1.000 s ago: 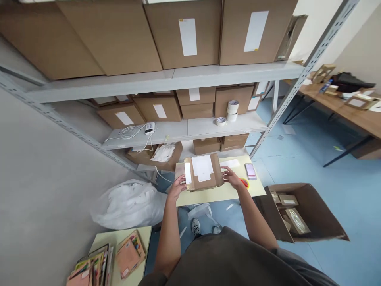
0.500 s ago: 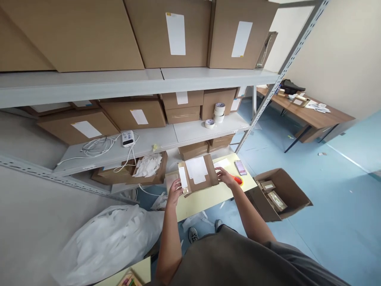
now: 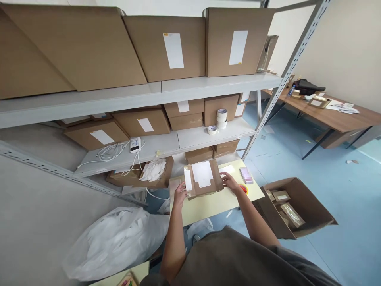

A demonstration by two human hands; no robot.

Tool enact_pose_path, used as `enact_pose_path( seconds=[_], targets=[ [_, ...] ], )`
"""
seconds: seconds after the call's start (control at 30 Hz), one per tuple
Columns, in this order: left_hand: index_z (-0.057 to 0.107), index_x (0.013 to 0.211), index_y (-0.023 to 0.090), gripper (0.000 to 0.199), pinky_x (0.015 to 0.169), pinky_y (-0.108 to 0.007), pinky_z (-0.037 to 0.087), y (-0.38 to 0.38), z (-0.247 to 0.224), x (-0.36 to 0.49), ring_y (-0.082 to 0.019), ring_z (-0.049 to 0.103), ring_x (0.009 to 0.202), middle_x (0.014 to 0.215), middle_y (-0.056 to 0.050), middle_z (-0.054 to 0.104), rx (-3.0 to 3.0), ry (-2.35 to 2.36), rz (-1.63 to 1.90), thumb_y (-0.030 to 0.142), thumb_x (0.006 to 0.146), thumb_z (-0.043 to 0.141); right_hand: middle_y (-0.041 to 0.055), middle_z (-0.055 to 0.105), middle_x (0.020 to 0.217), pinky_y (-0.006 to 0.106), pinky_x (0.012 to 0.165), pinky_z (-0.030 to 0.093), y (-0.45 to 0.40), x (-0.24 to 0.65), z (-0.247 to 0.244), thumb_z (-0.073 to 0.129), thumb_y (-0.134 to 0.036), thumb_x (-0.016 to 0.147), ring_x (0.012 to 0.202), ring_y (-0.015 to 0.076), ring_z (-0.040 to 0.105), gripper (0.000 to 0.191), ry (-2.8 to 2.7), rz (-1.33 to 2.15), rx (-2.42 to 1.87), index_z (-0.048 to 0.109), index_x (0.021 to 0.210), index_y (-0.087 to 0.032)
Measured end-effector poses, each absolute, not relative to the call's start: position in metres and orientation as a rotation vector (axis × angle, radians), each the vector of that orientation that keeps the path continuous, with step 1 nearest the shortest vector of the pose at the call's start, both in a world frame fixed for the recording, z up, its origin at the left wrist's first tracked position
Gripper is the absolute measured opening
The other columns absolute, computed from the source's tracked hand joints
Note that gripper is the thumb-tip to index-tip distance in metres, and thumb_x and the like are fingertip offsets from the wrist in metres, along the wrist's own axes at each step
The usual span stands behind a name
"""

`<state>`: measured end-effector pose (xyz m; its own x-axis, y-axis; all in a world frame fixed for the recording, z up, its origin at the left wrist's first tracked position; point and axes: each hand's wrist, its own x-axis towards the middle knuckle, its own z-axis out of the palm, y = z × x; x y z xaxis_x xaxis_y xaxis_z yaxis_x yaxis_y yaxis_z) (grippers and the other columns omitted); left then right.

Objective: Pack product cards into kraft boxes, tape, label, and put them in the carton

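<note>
A flat cardboard box (image 3: pixel 216 183) with white paper labels on its top is held between my two hands over a pale yellow table (image 3: pixel 202 208). My left hand (image 3: pixel 180 194) grips its left edge, near a strip of clear tape and a narrow white label. At the right edge, my right hand (image 3: pixel 229 181) has its fingers curled against the box. Beside my right wrist lies a red and yellow round object (image 3: pixel 244 189), partly hidden by the arm. A purple packet (image 3: pixel 246 175) and a white sheet (image 3: pixel 227 169) rest on the table behind.
Metal shelving (image 3: pixel 190 90) with cartons, tape rolls (image 3: pixel 222 115) and a power strip (image 3: pixel 135 145) stands ahead. An open carton (image 3: pixel 309 198) with small boxes sits on the floor at right. A white plastic bag (image 3: pixel 119 242) is at lower left. A brown desk (image 3: pixel 342 115) stands far right.
The view has shifted, so the shelf and table appear lower. Both hands still hold the box, which looks slightly more level.
</note>
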<state>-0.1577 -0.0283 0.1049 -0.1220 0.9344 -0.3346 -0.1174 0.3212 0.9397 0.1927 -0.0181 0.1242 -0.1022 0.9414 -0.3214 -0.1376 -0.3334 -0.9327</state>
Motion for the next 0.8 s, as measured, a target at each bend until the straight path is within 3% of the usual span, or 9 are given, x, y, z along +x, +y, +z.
enact_pose_path(
  seconds=[0.23,0.47,0.6,0.7,0.8],
  targets=[
    [0.072,0.132,0.017,0.076,0.057,-0.022,0.042,-0.021,0.111,-0.132,-0.012,0.06,0.065,0.103,-0.008,0.075,0.895,1.466,1.187,0.023,0.056,0.07,-0.0023,0.06,0.084,0.039,0.073,0.055,0.0,0.212,0.087,0.063,-0.025,0.056,0.079,0.0212,0.063,0.065,-0.932,1.57,-1.316,0.063,0.121,-0.028],
    [0.077,0.128,0.017,0.067,0.077,-0.032,0.055,-0.02,0.13,-0.093,-0.021,0.071,0.079,0.105,-0.01,0.079,1.059,1.585,1.152,0.01,0.061,0.07,0.0063,0.067,0.111,0.042,0.089,0.052,0.007,0.196,0.07,0.079,-0.025,0.059,0.1,0.0256,0.064,0.072,-1.147,1.359,-1.562,0.065,0.13,-0.029],
    [0.084,0.107,0.018,0.043,0.085,-0.035,0.052,-0.027,0.128,-0.053,-0.026,0.072,0.087,0.096,-0.01,0.081,1.269,1.641,1.05,0.009,0.068,0.07,0.0073,0.071,0.11,0.037,0.081,0.053,-0.003,0.163,0.071,0.085,-0.042,0.069,0.098,0.0247,0.067,0.06,-1.158,1.605,-1.369,0.068,0.125,-0.028],
    [0.085,0.094,0.019,0.028,0.083,-0.034,0.048,-0.041,0.119,-0.028,-0.028,0.071,0.086,0.086,-0.011,0.08,1.463,1.686,0.857,0.01,0.074,0.068,0.0043,0.073,0.096,0.032,0.07,0.053,-0.006,0.139,0.065,0.087,-0.048,0.07,0.085,0.0212,0.068,0.053,-1.049,1.717,-1.377,0.068,0.114,-0.027],
    [0.085,0.092,0.019,0.027,0.08,-0.032,0.045,-0.055,0.111,-0.016,-0.026,0.07,0.082,0.082,-0.013,0.079,1.661,1.73,0.651,0.008,0.08,0.064,0.0007,0.069,0.079,0.029,0.061,0.053,-0.003,0.126,0.056,0.087,-0.048,0.07,0.067,0.0168,0.066,0.042,-0.916,1.666,-1.507,0.063,0.094,-0.024]
  ],
)
